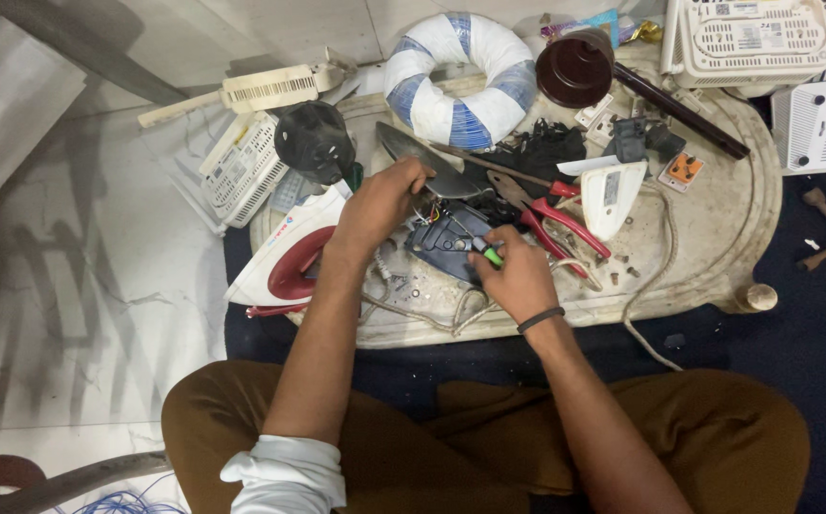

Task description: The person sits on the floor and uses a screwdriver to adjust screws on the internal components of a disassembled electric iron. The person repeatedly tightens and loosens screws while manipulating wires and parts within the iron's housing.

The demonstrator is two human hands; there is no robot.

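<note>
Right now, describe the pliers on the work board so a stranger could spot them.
Start at the blue-and-white striped ring at the far edge of the pale oval board. Come toward the person's right hand; the pliers lie just beyond it, the only tool with red handles.

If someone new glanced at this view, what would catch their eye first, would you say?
Probably the two hands at the centre: the left hand steadies an opened dark blue appliance base while the right hand works a green-handled tool into it. Next come the blue-and-white striped ring at the top and the red-handled pliers just right of the hands.
</note>
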